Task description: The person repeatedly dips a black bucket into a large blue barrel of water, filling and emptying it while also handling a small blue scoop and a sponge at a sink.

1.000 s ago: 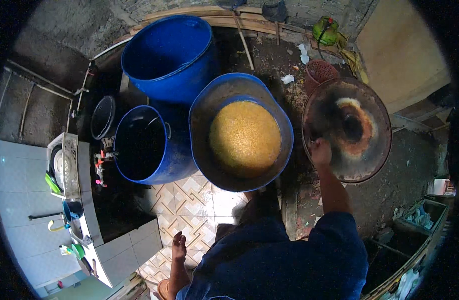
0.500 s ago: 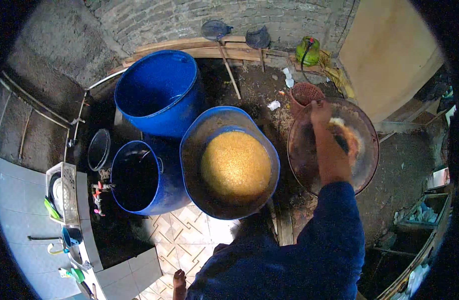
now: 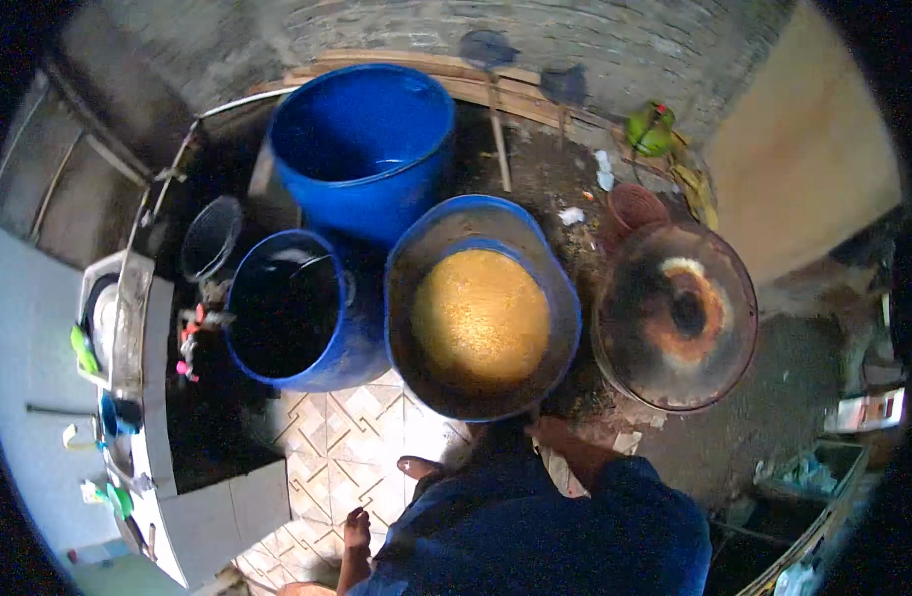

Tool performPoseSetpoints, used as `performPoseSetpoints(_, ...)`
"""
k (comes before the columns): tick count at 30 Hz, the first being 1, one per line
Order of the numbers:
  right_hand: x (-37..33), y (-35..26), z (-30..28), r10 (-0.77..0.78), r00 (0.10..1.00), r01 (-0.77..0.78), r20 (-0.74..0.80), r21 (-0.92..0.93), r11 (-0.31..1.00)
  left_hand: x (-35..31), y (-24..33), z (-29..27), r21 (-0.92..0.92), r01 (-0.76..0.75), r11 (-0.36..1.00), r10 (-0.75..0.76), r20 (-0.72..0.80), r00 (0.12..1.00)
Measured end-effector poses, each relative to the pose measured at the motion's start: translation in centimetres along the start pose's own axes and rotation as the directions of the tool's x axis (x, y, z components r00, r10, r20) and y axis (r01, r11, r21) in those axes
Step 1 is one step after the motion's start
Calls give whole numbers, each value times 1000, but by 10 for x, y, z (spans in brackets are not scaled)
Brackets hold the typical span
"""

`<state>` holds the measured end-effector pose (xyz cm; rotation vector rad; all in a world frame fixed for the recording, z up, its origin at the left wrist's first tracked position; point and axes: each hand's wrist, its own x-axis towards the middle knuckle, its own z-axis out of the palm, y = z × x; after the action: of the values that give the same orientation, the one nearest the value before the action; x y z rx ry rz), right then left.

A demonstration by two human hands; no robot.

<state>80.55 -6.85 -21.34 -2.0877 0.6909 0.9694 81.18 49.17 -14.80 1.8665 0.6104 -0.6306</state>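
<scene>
Already inside the blue-rimmed tub (image 3: 403,298), yellow contents (image 3: 483,318) lie uncovered; what remains is unshown. The left hand (image 3: 356,528) hangs empty, fingers loosely parted; the right hand (image 3: 545,430), seemingly beside the rim, is too blurred to tell its grip.

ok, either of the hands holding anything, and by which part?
Left hand: nothing visible in it. Right hand: near the tub, too blurred to tell a hold.

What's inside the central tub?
Central tub: a yellow mass, with bare, dull inner wall showing above it. The bottom is covered by the mass, so it can't be seen.
</scene>
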Motion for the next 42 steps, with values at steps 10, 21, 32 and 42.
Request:
performPoseSetpoints(10,-30,-59,28,-454,784,259,423,442,859,49,-49,-77,-137,70,988,-80,-67,995)
performPoseSetpoints(21,-5,-315,121,-200,949,259,243,-244,935,43,-189,-184,-503,168,848,-325,-244,914)
performPoseSetpoints(32,2,-534,129,-651,758,652,-51,88,753,14,-204,-191,-724,250,643,-542,-199,817)
performPoseSetpoints(42,112,-786,93,-530,810,576,-251,507,641,-2,-133,-214,-691,239,683,-580,-312,753)
